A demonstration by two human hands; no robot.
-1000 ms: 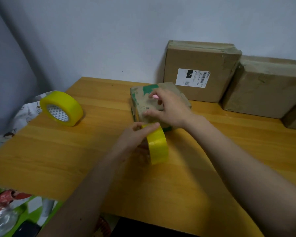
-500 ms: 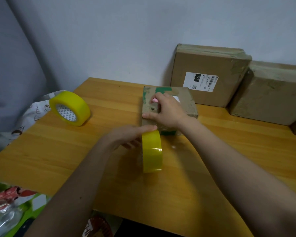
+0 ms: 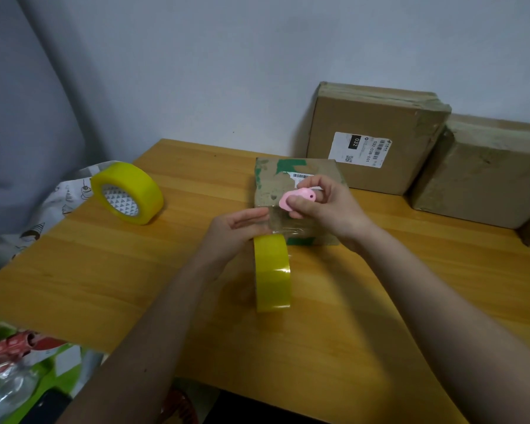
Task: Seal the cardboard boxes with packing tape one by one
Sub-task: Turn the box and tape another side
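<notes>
Tape [image 3: 283,220] looks thin, sticky, prone to wrinkling — left hand [image 3: 236,231] grips the roll [image 3: 272,272]; right hand [image 3: 325,206], at its 1 o'clock, pinches a pink cutter [image 3: 296,198].

You have a wooden worktop [image 3: 104,270] against a pale wall [image 3: 227,71], patterned cloth [image 3: 58,200] at its left edge, and clear plastic wrapping [image 3: 3,384] below.

We see the left hand [image 3: 236,231] holding a yellow tape roll [image 3: 272,270] at six o'clock of the small box [image 3: 288,185], the right hand [image 3: 325,209] pinching a pink cutter [image 3: 296,199].
</notes>
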